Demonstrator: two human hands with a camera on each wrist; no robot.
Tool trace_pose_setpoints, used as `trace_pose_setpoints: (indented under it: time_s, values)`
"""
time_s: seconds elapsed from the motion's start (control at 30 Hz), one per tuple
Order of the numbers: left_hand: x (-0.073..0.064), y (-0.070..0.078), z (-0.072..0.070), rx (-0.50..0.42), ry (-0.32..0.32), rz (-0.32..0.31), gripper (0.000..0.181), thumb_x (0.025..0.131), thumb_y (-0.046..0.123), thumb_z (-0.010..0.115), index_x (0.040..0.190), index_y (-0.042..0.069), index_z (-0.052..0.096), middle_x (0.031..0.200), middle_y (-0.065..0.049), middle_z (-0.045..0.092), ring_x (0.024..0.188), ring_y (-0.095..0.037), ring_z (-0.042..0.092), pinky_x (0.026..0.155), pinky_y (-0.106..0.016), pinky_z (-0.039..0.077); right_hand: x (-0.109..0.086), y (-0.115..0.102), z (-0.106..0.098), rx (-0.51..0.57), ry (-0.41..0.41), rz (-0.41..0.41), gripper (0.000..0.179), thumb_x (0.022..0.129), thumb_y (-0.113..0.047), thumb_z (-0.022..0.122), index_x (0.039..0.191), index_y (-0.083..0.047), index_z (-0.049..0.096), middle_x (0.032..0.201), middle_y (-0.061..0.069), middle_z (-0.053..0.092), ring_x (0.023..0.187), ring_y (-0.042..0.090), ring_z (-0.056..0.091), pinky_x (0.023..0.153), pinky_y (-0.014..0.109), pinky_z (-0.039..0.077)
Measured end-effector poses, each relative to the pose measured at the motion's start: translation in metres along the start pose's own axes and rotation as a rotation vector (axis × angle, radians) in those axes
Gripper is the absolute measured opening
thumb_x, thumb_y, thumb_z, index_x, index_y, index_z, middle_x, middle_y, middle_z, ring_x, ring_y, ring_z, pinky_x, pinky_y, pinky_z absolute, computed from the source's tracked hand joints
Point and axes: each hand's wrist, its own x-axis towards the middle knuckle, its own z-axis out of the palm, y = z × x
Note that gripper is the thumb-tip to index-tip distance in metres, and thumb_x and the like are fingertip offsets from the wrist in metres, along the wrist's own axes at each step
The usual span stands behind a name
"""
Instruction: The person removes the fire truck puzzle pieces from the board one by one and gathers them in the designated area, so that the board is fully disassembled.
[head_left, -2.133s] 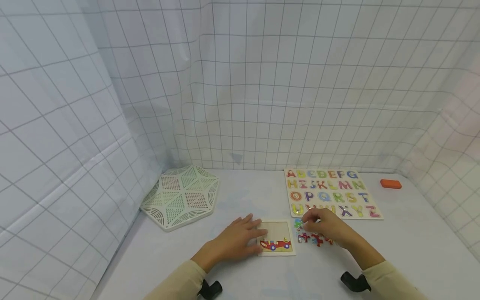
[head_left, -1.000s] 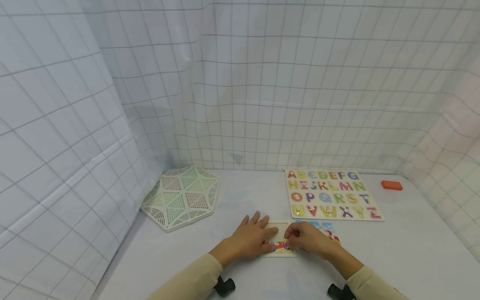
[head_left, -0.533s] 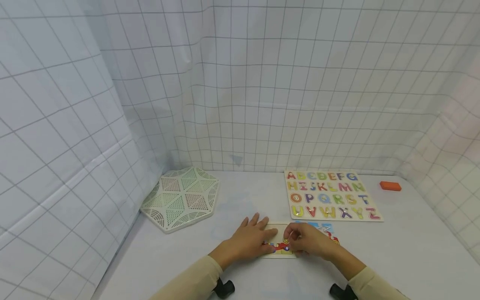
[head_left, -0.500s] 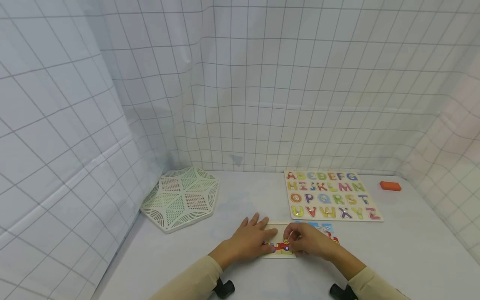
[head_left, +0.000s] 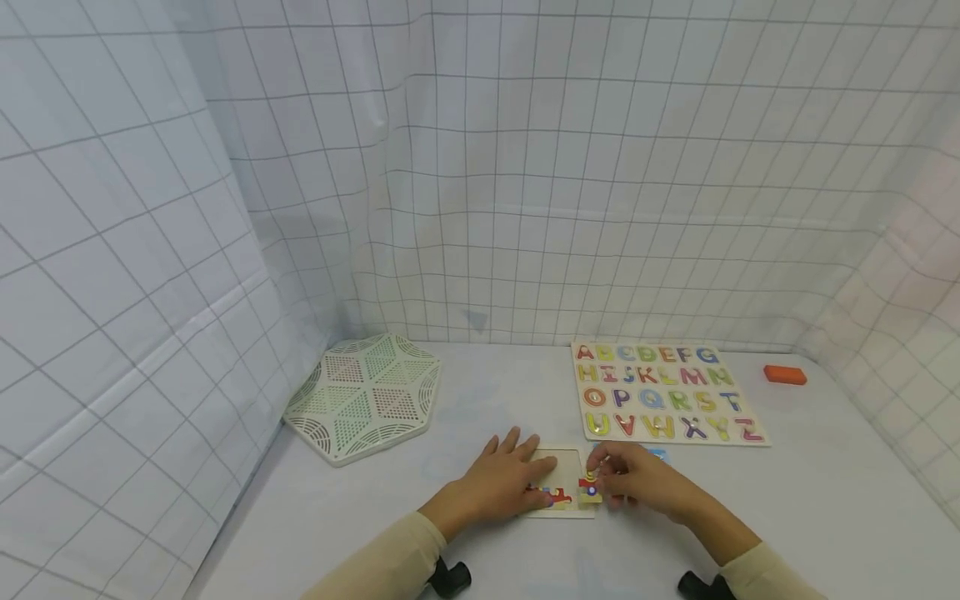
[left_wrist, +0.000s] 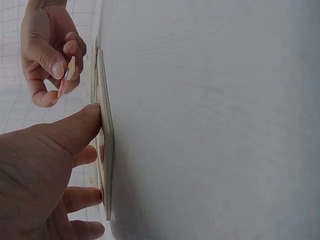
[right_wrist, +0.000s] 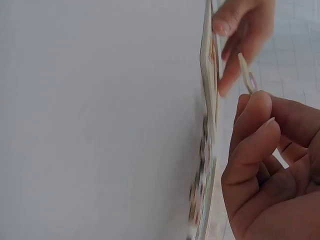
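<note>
A small jigsaw piece [head_left: 590, 490], red and yellow with a blue wheel, is pinched between the thumb and fingers of my right hand [head_left: 643, 482]. In the left wrist view that jigsaw piece [left_wrist: 69, 71] hangs apart from the wooden puzzle tray [left_wrist: 105, 150], tilted. My left hand [head_left: 497, 481] rests spread on the left part of the puzzle tray [head_left: 564, 461], its fingers straight over the rim. Other red and yellow pieces lie along the tray's lower edge, partly under my left fingers. A blue piece [head_left: 658, 454] shows behind my right hand, which hides most of the loose pieces.
An alphabet board [head_left: 670, 392] lies just behind the loose pieces. A white hexagonal perforated board [head_left: 365, 397] sits at the back left, and an orange block [head_left: 785, 375] at the far right. Gridded white cloth [head_left: 480, 208] hangs around the table.
My right hand went from the loose pieces to the tray's lower right corner, then lifted back rightward with the wheel piece, uncovering that corner. The left hand shifted slightly right, then stayed.
</note>
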Motion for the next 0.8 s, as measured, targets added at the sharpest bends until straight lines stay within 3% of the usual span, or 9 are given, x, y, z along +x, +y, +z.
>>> trace_pose_setpoints:
  time_s: [0.4, 0.6, 0.8]
  values:
    - [-0.001, 0.000, 0.000, -0.025, -0.009, -0.016, 0.061, 0.099, 0.059, 0.056, 0.154, 0.035, 0.046, 0.163, -0.008, 0.037, 0.153, -0.040, 0.024, 0.118, -0.062, 0.027, -0.069, 0.043, -0.062, 0.093, 0.018, 0.140, 0.031, 0.100, -0.021, 0.066, 0.120, 0.001, 0.059, 0.084, 0.007, 0.064, 0.069, 0.014, 0.057, 0.058, 0.027, 0.049]
    - [0.000, 0.002, 0.000, -0.030, -0.004, -0.026, 0.060, 0.099, 0.057, 0.058, 0.154, 0.034, 0.047, 0.163, -0.009, 0.037, 0.154, -0.040, 0.023, 0.119, -0.063, 0.025, -0.079, 0.051, -0.072, 0.044, 0.028, 0.200, 0.029, 0.098, -0.021, 0.068, 0.118, -0.001, 0.061, 0.082, 0.006, 0.062, 0.066, 0.014, 0.055, 0.055, 0.023, 0.045]
    - [-0.002, 0.004, -0.004, -0.020, -0.010, -0.019, 0.060, 0.099, 0.057, 0.057, 0.153, 0.034, 0.047, 0.163, -0.008, 0.037, 0.153, -0.040, 0.024, 0.119, -0.062, 0.026, -0.080, 0.050, -0.069, -0.040, 0.006, 0.154, 0.021, 0.098, -0.015, 0.064, 0.115, -0.003, 0.064, 0.077, 0.003, 0.057, 0.061, 0.011, 0.050, 0.050, 0.023, 0.040]
